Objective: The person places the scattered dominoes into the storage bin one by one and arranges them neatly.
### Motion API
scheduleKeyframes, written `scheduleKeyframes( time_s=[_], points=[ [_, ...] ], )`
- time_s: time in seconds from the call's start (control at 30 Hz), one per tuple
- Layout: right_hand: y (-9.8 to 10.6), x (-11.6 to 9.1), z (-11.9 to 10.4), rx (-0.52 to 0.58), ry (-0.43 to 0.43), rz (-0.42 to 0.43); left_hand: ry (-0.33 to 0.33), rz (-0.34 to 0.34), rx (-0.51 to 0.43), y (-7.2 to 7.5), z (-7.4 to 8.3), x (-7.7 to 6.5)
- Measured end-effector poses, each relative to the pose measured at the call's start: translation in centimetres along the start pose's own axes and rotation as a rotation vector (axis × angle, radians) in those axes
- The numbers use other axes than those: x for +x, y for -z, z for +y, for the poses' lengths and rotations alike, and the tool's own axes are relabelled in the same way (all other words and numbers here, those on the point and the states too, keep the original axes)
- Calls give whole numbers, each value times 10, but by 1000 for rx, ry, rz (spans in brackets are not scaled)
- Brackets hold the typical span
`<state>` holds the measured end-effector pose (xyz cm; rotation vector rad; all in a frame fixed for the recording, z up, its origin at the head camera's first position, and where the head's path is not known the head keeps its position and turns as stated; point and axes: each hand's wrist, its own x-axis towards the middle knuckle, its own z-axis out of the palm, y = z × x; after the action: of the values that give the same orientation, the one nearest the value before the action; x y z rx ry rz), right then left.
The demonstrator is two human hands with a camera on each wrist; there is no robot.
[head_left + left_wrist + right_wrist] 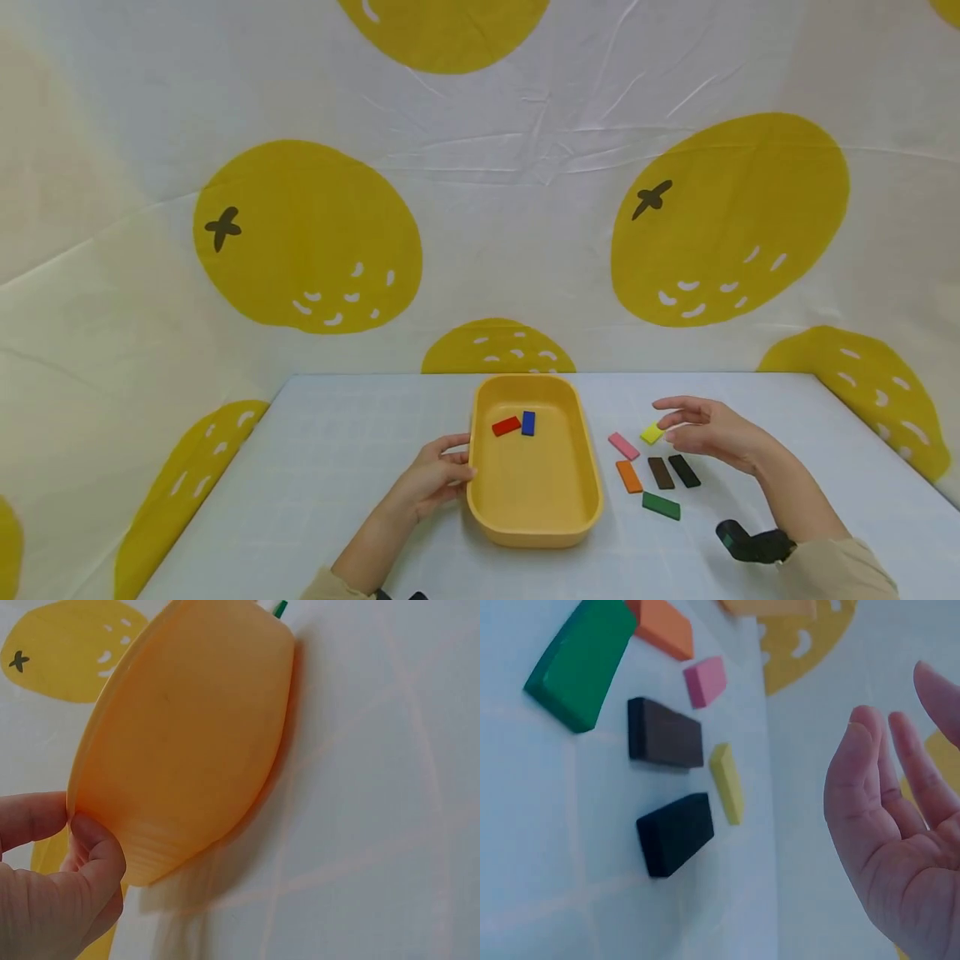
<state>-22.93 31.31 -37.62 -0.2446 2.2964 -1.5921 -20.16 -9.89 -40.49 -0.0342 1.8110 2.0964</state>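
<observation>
My left hand (433, 479) pinches the left rim of a yellow-orange plastic tray (536, 508), thumb on the outside in the left wrist view. Inside the tray, near its far end, lie a red block (506, 427) and a blue block (528, 423). Above the table, my right hand (716, 432) hovers with loosely bent fingers and holds nothing. Closest to its fingertips in the head view is a yellow block (652, 433), partly covered by them. Nearby lie a black block (676, 834), a dark brown block (666, 733) and a pink block (624, 446).
An orange block (629, 477) and a green block (662, 506) lie right of the tray, nearer the front. The table (337, 467) has a pale cloth with faint lines. Behind it hangs a white curtain (510, 250) printed with big yellow fruit.
</observation>
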Motion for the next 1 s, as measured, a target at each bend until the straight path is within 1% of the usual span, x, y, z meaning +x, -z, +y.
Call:
scheduleKeyframes(
  time_s=[0.1,0.23,0.33,0.43,0.6,0.7,0.8,1.0],
  points=[
    [5,-5,12,8,-28,-22,-2,13,0,0,0,-1],
    [10,-13,26,8,-81,-23,-6,15,-2,0,0,-1],
    [15,-17,35,-13,-123,-6,-7,3,-12,0,0,0],
    [19,-20,42,-50,-146,-17,-6,-3,-20,0,0,1],
    [21,-21,51,-65,-130,-79,-4,1,-19,-1,0,1],
    [20,-20,53,-44,-121,-91,-1,6,-19,-1,0,0],
    [19,-21,54,-52,-121,-93,0,6,-21,-1,0,0],
    [14,-19,50,-139,-109,-98,-1,6,-8,-2,2,-1]
  ],
)
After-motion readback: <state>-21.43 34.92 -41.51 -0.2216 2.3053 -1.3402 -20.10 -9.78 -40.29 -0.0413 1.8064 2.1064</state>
